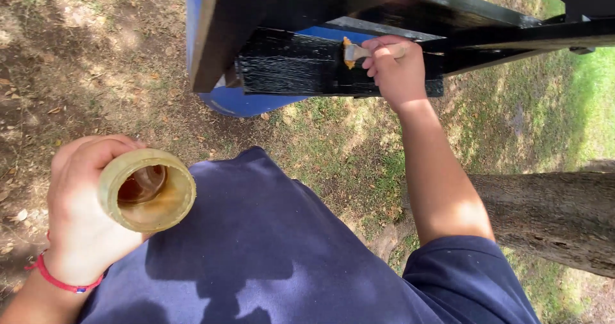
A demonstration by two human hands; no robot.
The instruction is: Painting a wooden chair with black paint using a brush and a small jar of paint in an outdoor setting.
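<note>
Head view, item by item. Work in hand: a black wooden frame, raised above the ground, is being coated with a small brush. The slat under the brush is already showing wet, glossy black along most of its visible length; a paler, greyish strip on the slat just above is being left bare, so the coating is judged well advanced but not finished. The far parts of the frame are cut off by the picture edge and cannot be assessed.

Right hand: being held closed around the brush handle, with the bristles being pressed against the slat's face.

Left hand: being kept wrapped around a yellowish translucent cup, held low near the body, well apart from the frame, mouth tilted toward the camera.

Container contents: a shallow pool of dark amber liquid is lying at the bottom of the cup; the walls are stained. The level is judged low.

Surroundings: a blue barrel is standing behind the frame; a tree trunk is lying at the right; dry grass is lying beneath.
</note>
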